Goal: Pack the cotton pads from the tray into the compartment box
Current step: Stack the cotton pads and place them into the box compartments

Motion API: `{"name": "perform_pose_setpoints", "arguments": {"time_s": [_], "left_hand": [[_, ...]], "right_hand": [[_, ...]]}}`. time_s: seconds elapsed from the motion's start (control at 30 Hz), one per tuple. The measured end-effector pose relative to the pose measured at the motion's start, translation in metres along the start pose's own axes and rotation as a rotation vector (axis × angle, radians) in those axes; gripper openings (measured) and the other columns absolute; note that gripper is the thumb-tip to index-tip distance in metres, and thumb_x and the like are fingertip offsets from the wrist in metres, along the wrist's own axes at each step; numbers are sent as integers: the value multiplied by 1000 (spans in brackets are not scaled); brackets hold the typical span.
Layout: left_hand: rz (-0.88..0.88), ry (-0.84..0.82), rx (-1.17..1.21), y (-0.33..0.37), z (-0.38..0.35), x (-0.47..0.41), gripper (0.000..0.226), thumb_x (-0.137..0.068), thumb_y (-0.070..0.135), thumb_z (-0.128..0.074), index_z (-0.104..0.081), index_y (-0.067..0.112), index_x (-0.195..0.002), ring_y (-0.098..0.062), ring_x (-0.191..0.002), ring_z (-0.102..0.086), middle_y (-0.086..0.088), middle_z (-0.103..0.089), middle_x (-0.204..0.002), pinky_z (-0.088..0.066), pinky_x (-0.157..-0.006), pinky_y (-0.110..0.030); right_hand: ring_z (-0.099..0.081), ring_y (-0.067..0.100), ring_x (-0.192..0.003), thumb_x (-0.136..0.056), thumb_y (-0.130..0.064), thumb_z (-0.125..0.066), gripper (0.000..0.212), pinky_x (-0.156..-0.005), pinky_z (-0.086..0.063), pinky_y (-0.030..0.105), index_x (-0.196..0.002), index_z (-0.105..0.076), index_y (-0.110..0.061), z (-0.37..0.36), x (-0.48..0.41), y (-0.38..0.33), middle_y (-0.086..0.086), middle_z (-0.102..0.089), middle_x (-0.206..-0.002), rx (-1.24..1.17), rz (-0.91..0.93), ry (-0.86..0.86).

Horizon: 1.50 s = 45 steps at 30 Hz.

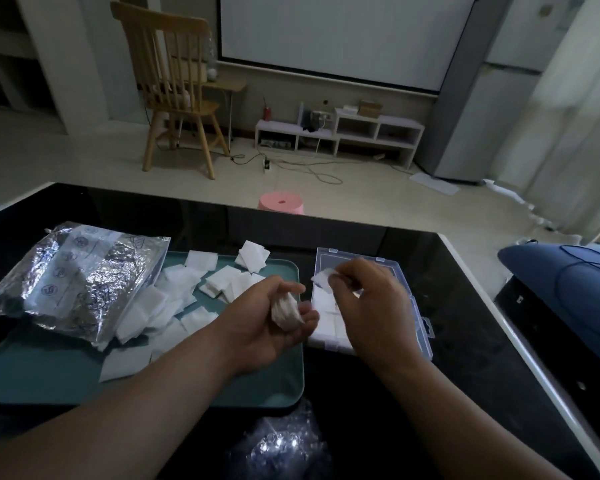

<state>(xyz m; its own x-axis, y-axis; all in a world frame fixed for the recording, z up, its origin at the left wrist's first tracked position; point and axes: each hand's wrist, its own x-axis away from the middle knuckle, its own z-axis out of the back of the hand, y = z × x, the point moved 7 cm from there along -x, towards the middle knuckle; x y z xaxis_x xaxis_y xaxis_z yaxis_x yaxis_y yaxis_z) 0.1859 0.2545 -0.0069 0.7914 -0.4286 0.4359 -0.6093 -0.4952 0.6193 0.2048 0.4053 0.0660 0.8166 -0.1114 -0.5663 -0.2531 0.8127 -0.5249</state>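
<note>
Several white square cotton pads [184,282] lie scattered on a teal tray [49,375] on the black table. Over the tray's right edge, my left hand [267,320] is shut on a small stack of cotton pads [285,311]. To its right stands a clear plastic compartment box [420,323], lid open, with white pads in its near compartments. Above the box, my right hand [368,306] pinches a single cotton pad [323,277] between its fingertips and hides much of the box.
A crumpled silver foil bag [73,275] lies across the tray's left side. Bubble wrap [281,445] sits at the near table edge. A blue cushion [568,282] is at the right. A pink stool [281,203] and a wooden chair [177,88] stand beyond the table.
</note>
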Motion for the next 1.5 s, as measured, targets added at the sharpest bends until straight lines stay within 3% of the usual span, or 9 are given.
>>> {"name": "perform_pose_setpoints", "arguments": {"time_s": [0.17, 0.37, 0.53, 0.77, 0.97, 1.07, 1.13, 1.27, 1.5], "left_hand": [[1, -245, 65, 0, -32, 1, 34, -100, 24, -53, -65, 1, -123, -26, -92, -72, -20, -65, -118, -63, -79, -40], [-2, -291, 111, -3, -34, -5, 51, -99, 26, -56, -49, 4, -144, -31, -126, -61, -24, -53, -145, -61, -90, -43], [89, -348, 15, -11, -33, -11, 50, -103, 36, -54, -59, 2, -140, -25, -115, -56, -16, -58, -127, -53, -95, -38], [179, -447, -89, -26, -42, -16, 50, -104, 51, -47, -66, 9, -125, -23, -101, -61, -13, -63, -113, -54, -88, -36], [184, -429, -138, -27, -42, -17, 46, -103, 52, -48, -71, 13, -114, -19, -95, -59, -9, -59, -108, -52, -86, -36], [68, -281, -91, -4, -38, -23, 41, -103, 40, -51, -64, 13, -130, -17, -76, -66, -11, -62, -91, -63, -73, -38], [-69, -115, -90, 25, -24, -32, 40, -102, 40, -55, -59, 15, -133, -19, -74, -63, -14, -57, -90, -63, -69, -40], [-150, 24, -44, 54, -5, -37, 55, -102, 56, -50, -60, 8, -129, -27, -82, -60, -19, -54, -101, -63, -69, -44], [-182, 63, -223, 12, -29, -52, 28, -100, 5, -45, -61, 3, -123, -31, -97, -63, -22, -61, -117, -64, -78, -45]], "right_hand": [[-52, -3, -85, -89, -28, -78, 9, -79, -46, 36, -92, -73, -34, -1, 11, -19, -30, -53, -78, -80, 82, -53], [-65, 2, -96, -93, -29, -74, 11, -79, -51, 24, -101, -75, -37, -5, 15, 0, -15, -72, -97, -344, -107, -213], [-39, -11, -134, -83, -49, -80, 23, -99, -41, 17, -95, -63, -39, -12, 18, -2, -38, -56, -124, -260, -8, -478], [-59, 15, -88, -77, -33, -85, 38, -76, -53, 33, -95, -52, -25, -14, 16, 3, -9, -61, -103, -228, 4, -520], [-58, 7, -86, -76, -40, -86, 42, -71, -50, 26, -92, -48, -30, -18, 14, 9, -11, -62, -100, -208, -43, -570], [-56, -10, -109, -81, -46, -84, 38, -90, -45, 14, -106, -57, -37, -9, 0, 14, -27, -58, -125, -362, -144, -548], [-59, -2, -114, -87, -52, -76, 35, -101, -50, 29, -112, -62, -32, 9, -19, 34, -21, -62, -127, -467, -282, -362], [-68, 34, -99, -101, -37, -62, 21, -85, -57, 45, -101, -67, -17, 41, -31, 84, 9, -71, -99, -403, -527, 7], [-70, 16, -89, -100, -47, -61, 22, -84, -60, 45, -101, -64, -25, -19, -13, 51, -4, -72, -95, -361, -423, -372]]}}
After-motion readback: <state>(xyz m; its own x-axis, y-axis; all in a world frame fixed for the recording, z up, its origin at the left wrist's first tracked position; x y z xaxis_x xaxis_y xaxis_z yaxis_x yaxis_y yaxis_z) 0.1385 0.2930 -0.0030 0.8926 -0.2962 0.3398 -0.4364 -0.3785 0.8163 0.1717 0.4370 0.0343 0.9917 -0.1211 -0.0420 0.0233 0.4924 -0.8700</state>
